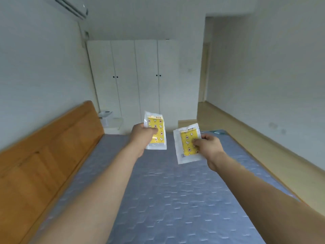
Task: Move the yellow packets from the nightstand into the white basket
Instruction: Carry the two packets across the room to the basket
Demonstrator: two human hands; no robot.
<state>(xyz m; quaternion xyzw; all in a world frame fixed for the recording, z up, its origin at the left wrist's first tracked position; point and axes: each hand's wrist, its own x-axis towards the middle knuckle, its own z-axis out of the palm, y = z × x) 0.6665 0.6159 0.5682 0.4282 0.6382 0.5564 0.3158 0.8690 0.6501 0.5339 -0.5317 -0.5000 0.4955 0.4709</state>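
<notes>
My left hand (pixel 143 133) and right hand (pixel 207 144) each pinched a yellow packet (pixel 156 132), the second (pixel 187 143) equally light, floppy, slick; edges gripped best.

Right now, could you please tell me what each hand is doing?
Left hand: closed, gripping a yellow packet above the bed.
Right hand: closed, pinching the other yellow packet.

Soft, even, cool light, no hard shadows or glare. Wide-angle bends walls (pixel 35 67) at edges. Slight motion blur throughout; far end w/ wardrobe (pixel 133 76) hazy.
</notes>
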